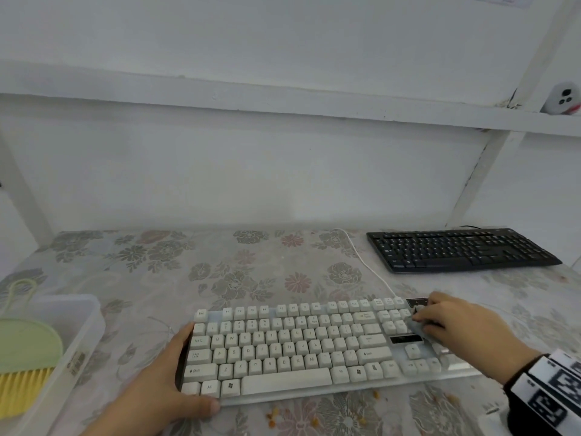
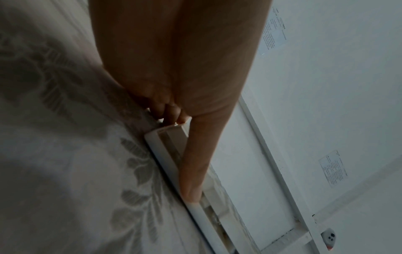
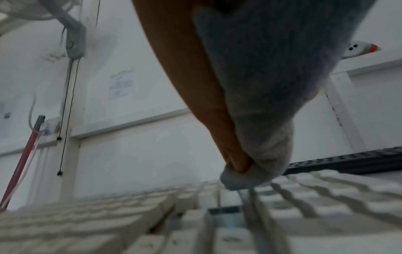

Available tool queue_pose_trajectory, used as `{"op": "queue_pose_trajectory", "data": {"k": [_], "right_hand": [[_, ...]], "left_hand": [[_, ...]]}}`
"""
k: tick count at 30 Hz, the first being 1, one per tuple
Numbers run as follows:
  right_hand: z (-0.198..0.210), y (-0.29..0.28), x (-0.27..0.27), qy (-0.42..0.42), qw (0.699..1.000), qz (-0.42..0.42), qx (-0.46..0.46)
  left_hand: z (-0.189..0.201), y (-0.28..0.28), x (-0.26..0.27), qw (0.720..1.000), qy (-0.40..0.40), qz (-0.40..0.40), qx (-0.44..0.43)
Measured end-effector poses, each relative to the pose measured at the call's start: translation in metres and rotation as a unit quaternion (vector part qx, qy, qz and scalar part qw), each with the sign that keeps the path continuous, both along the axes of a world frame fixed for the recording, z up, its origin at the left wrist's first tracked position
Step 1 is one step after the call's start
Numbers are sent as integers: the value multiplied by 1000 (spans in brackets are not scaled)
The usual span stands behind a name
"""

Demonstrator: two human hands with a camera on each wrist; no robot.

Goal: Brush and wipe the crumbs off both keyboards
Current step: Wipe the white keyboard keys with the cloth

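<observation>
Cream-white plastic keyboard lies on the flowered surface, its left end gripped by the left hand. The right hand pinches a bunched grey cloth onto its right-end keys (wiping apparently under way). Orange crumbs remain just in front; behind-right, the flat black keyboard likely waits.

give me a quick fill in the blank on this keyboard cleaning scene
The right hand holds a grey ___ on the white keyboard. The left hand grips that keyboard's ___ end. The brush in the clear box has ___ bristles. The other keyboard, back right, is ___.
Missing: cloth; left; yellow; black.
</observation>
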State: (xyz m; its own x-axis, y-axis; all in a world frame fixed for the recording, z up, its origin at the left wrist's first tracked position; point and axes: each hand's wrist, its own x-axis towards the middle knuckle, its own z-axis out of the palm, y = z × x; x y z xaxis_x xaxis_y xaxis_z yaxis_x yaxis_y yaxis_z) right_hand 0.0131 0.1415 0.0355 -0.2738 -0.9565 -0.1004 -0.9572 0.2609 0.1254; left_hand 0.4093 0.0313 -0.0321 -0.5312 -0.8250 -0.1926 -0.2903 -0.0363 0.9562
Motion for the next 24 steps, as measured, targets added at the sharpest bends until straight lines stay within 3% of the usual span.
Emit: {"op": "queue_pose_trajectory", "data": {"k": [6,12,19,24], "right_hand": [[8,-9,5,-8,999,-10,-38],[-4,-12,33,-73,993,85,-26],[-6,2,15,-35,999,18,-16],[2,-5,23,-24,999,19,-31]], "left_hand": [[2,1,0,1000,-20,8,6],[1,0,0,1000,-17,0,-3],[-2,1,-1,1000,-18,-2,-12],[-8,-1,1,999,-35,5,-15]]}}
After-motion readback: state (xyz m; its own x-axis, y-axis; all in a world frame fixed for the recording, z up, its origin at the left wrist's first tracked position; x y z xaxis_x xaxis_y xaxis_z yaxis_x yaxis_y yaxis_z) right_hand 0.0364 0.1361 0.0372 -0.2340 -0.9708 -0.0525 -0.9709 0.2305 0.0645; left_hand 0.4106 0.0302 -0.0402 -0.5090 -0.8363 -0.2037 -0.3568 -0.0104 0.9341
